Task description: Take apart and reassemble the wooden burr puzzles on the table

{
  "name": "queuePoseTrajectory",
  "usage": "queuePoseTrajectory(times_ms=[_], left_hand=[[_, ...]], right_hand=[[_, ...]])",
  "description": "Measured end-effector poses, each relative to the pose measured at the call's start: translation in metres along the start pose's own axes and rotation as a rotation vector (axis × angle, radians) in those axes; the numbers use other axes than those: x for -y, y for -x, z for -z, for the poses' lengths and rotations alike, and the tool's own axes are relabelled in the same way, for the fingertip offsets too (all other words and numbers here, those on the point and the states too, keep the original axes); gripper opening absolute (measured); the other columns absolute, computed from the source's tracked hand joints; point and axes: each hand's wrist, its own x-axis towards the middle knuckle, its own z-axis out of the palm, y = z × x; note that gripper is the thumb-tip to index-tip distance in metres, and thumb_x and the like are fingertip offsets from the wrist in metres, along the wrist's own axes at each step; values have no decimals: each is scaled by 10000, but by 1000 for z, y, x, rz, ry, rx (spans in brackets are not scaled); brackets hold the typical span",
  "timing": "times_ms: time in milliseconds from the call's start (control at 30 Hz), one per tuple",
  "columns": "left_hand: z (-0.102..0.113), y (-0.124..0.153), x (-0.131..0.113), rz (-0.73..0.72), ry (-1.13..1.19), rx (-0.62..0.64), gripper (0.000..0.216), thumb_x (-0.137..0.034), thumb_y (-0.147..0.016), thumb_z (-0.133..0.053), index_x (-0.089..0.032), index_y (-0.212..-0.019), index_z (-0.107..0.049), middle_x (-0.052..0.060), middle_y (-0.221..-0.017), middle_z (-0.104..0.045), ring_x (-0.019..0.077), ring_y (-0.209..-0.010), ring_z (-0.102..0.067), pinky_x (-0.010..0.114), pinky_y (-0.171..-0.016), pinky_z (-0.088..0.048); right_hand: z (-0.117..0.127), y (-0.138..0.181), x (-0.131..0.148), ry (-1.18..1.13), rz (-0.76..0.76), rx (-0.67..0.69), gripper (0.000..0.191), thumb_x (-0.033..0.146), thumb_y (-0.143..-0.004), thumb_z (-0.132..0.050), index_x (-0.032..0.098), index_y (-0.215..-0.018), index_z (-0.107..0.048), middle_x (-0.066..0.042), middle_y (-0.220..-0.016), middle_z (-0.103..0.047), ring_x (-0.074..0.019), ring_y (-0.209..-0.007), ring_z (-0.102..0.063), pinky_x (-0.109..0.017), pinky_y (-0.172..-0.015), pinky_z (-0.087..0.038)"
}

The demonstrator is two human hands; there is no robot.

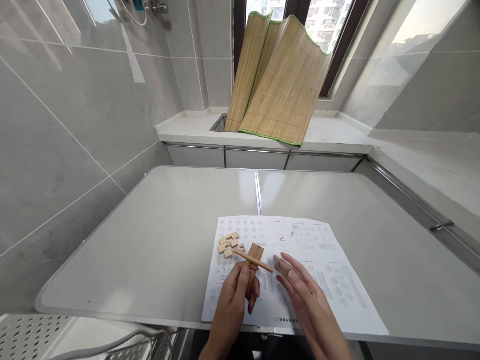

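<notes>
Closest up, the left hand (232,300) has a flat wooden piece (257,250) and a thin wooden stick (258,261) pinched together, the stick crossing over the piece. Right hand (303,287) has its fingers stretched out and slightly parted just beside the stick's end; can't tell if they touch. All this is over a printed sheet (337,320) at the table (150,240)'s near edge. The bold heading by that edge is upside down, and all I can make out is a bracketed "(二)"; the rest is too small. Small notched wooden blocks (228,245) sit near the sheet's far left corner. Past the table's far edge, a folded bamboo mat (288,85) leans on the white counter (345,127), against the window (326,22).
</notes>
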Motion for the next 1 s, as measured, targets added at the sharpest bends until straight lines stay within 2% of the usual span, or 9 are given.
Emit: queuePoseTrajectory(times_ms=[67,133,267,500,633,767,1000], left_hand=[[-5,3,-2,-18,-12,26,457,-627,-1016,-455,-181,-1002,-551,-42,-675,-514,89,-503,-401,245,-541,-376],[-9,6,-6,-44,-44,50,435,-600,-1033,-442,-186,-943,-538,-41,-680,-505,89,-520,-405,246,-561,-380],[-14,12,-12,-75,-116,67,409,-546,-1061,-419,-201,-850,-482,-51,-675,-457,92,-553,-386,241,-574,-363],[-21,15,-17,-116,-216,20,386,-516,-1078,-384,-209,-877,-504,-60,-652,-423,110,-569,-379,244,-576,-362],[-22,14,-11,-139,-280,-2,378,-504,-1086,-367,-210,-902,-516,-50,-679,-454,117,-592,-412,248,-595,-379],[-21,14,-4,-153,-319,8,355,-491,-1090,-361,-213,-952,-533,-31,-727,-500,132,-650,-472,255,-631,-401],[-21,13,-4,-217,-431,-31,359,-468,-1094,-349,-218,-884,-498,-45,-670,-479,124,-588,-455,255,-603,-378]], right_hand=[[-7,9,-1,-205,-54,87,594,589,-819,-800,224,-1281,-714,-106,-1364,-712,-333,-1428,-508,-499,-1249,-319],[-8,14,-2,-316,-94,140,570,567,-832,-801,198,-1261,-732,-113,-1355,-717,-329,-1430,-510,-494,-1267,-306],[-2,16,-6,-388,-122,198,555,523,-821,-833,204,-1264,-738,-106,-1384,-701,-320,-1438,-506,-486,-1290,-270],[3,21,-13,-472,-132,300,572,549,-844,-805,258,-1326,-706,-79,-1477,-633,-316,-1471,-464,-524,-1299,-229],[1,21,-15,-492,-114,304,575,546,-834,-817,276,-1329,-703,-76,-1446,-660,-315,-1472,-463,-538,-1301,-211],[3,19,-16,-447,-83,265,649,520,-795,-861,268,-1364,-675,-89,-1504,-609,-338,-1483,-442,-543,-1301,-207],[7,19,-19,-403,-49,224,727,547,-756,-884,290,-1391,-640,-74,-1544,-570,-325,-1510,-399,-509,-1310,-183]])
